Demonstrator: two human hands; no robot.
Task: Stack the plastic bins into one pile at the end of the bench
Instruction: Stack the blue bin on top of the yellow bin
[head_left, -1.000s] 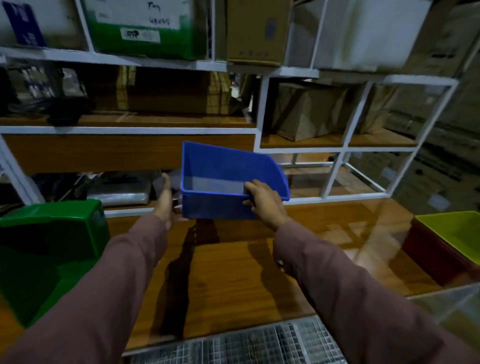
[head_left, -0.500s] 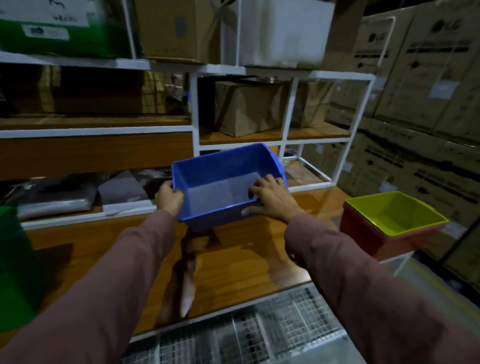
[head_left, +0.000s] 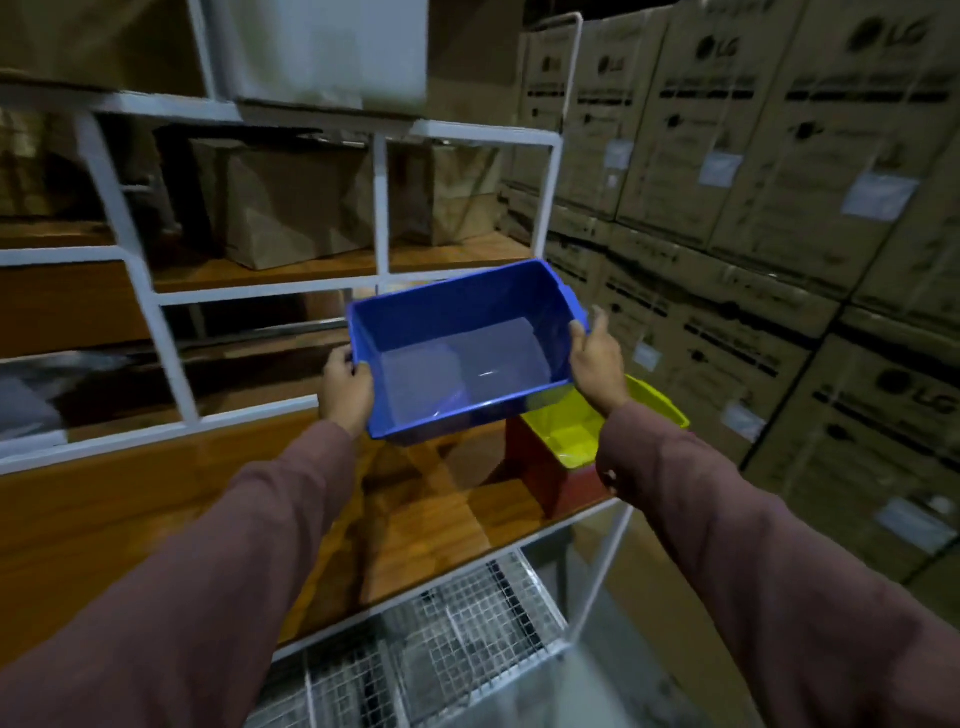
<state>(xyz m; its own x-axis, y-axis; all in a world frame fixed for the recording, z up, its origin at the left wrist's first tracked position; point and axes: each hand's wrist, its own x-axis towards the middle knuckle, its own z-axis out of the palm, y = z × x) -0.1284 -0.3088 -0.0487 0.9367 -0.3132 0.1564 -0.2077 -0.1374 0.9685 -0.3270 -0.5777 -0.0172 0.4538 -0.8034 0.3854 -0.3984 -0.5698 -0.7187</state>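
Head view shows, behind everything at right, a wall of cardboard cartons (head_left: 753, 156), too many to count, only stored there. Next comes one wooden tabletop (head_left: 171, 499) under a white shelf frame (head_left: 387, 208). At its right end stands the pile: one red bin (head_left: 545, 467) with one yellow-green bin (head_left: 571, 431) nested inside, so two bins are already stacked there (I see no others in this view). One blue bin (head_left: 457, 353) is held in the air, its right part above the pile, open side up, probably so it can drop straight into the yellow-green one. Two hands carry it: the left hand (head_left: 347, 387) clamps the near-left rim, the right hand (head_left: 597, 364) clamps the right wall, which keeps it nearly level.
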